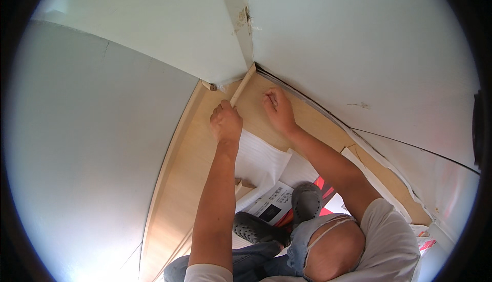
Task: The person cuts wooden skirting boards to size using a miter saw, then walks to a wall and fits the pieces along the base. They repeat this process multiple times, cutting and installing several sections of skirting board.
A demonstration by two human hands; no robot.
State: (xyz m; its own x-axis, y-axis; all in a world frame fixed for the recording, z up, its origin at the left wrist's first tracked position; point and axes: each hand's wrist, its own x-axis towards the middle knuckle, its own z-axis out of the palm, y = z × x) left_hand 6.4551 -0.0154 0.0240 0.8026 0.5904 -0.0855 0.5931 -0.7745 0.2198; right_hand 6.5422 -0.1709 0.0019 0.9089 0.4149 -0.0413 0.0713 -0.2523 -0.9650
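The left hand [226,121] covered the lower end of a narrow wooden strip [243,86], so where that end stopped could not be seen. The fingers appeared closed around it, back of the hand upward. From there the strip slanted up to the corner between the walls; whether its far tip touched the right wall [359,51] was impossible to tell. The right hand [278,109] was held near the strip but apart from it, fingers curled inward; a thin dark sliver showed at their tips, too small to identify, and whether they pinched it could not be told.

The right forearm and shoes [306,202] hid parts of the white sheets [261,161] and a printed sheet [274,200]. The lower edge cut off the person's legs.

A pale trim [177,128] bordered the floor [200,138] on the left, with a width of floor between it and the left forearm. Along the right wall ran a dark gap [292,91]. The walls closed in tightly at the corner, while the floor widened toward the knees.
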